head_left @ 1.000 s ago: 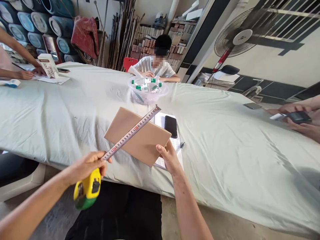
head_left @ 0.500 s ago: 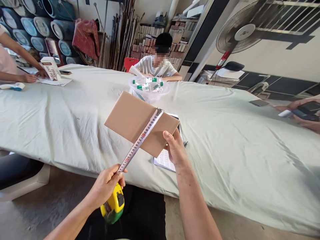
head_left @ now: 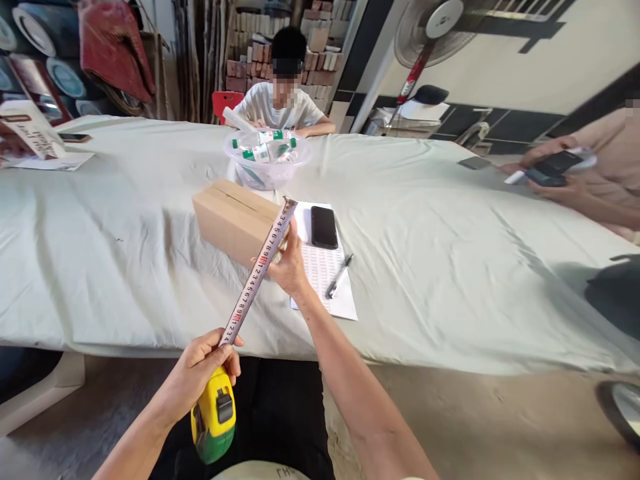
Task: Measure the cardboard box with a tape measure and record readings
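Observation:
My left hand (head_left: pixel 207 367) is closed around the pulled-out blade near the mouth of a yellow and green tape measure (head_left: pixel 215 415), whose case hangs below the fingers over my lap. The blade slants up and away, and its metal hook end stands by the right end of a brown cardboard box (head_left: pixel 233 217). My right hand (head_left: pixel 291 265) grips that end of the box, its fingers partly hidden behind the blade. A seam runs along the box's top face.
Right of the box lie printed sheets (head_left: pixel 345 303) with a black phone (head_left: pixel 324 227) and a pen (head_left: pixel 341 276). Beyond stands a clear basin (head_left: pixel 267 175) of plastic bottles. One person sits across the cloth-covered table (head_left: pixel 425 267); another at right holds a dark device (head_left: pixel 553 169).
The box has turned from its broad face towards me to lying lower with top and side showing. My right hand has moved left with it. The view has swung right, uncovering the phone.

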Available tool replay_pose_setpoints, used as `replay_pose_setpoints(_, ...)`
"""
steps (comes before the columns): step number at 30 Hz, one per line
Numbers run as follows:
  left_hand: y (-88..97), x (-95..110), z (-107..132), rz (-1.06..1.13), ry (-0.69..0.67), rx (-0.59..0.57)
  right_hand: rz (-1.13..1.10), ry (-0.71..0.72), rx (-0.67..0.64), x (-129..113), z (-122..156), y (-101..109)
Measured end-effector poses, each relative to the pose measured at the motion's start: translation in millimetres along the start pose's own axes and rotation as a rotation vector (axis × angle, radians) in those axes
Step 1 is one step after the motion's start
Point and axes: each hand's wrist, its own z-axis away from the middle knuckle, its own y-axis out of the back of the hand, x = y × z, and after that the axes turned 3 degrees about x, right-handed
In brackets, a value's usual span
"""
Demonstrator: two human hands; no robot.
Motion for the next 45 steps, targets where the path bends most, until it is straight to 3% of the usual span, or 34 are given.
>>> replay_pose_setpoints(4, -6.9, 1, -16, 0.066, 0.049, -0.08, 0.247, 0.098, 0.013, 10, 5, 22)
replay_pose_setpoints(10, -32.2, 4, -51, 0.234, 0.122, -0.212, 0.561, -0.061, 0.115, 54, 9, 113)
replay_pose_setpoints(12, -47.4, 4, -63, 0.303, 0.156, -0.273, 0.826, -0.129, 0.053, 72, 16, 139)
replay_pose_setpoints(15, -74.0, 5, -83, 0.371, 0.201, -0.368, 1.055, -0.052, -0.133, 89, 27, 164)
replay_pose_setpoints(18, -99.0, 2, -102, 0.431, 0.271, -0.439, 1.135, 0.062, -0.302, 92, 38, 178)
replay_pose_setpoints(21, -115.4, -6, -117, 0.48, 0.331, -0.462, 1.156, 0.082, -0.36, 91, 51, 195)
replay_pose_setpoints(23, -120.1, -12, -123, 0.498, 0.36, -0.466, 1.128, 0.063, -0.318, 89, 62, 207)
replay_pose_setpoints(25, -120.5, -17, -125, 0.515, 0.392, -0.475, 1.052, 0.012, -0.173, 86, 75, 215)
replay_pose_setpoints(29, -115.4, -21, -124, 0.546, 0.433, -0.498, 0.649, -0.154, 0.307, 68, 97, 202)
replay_pose_setpoints(30, -114.0, -21, -124, 0.551, 0.441, -0.505, 0.576, -0.178, 0.344, 61, 102, 193)
replay_pose_setpoints(33, -111.1, -20, -125, 0.558, 0.461, -0.534, 0.273, -0.248, 0.343, 41, 112, 162)
replay_pose_setpoints(36, -109.7, -21, -125, 0.559, 0.464, -0.556, 0.197, -0.258, 0.294, 30, 117, 140)
replay_pose_setpoints(45, -106.6, -20, -125, 0.58, 0.458, -0.601, 0.26, -0.266, 0.23, 33, 128, 130)
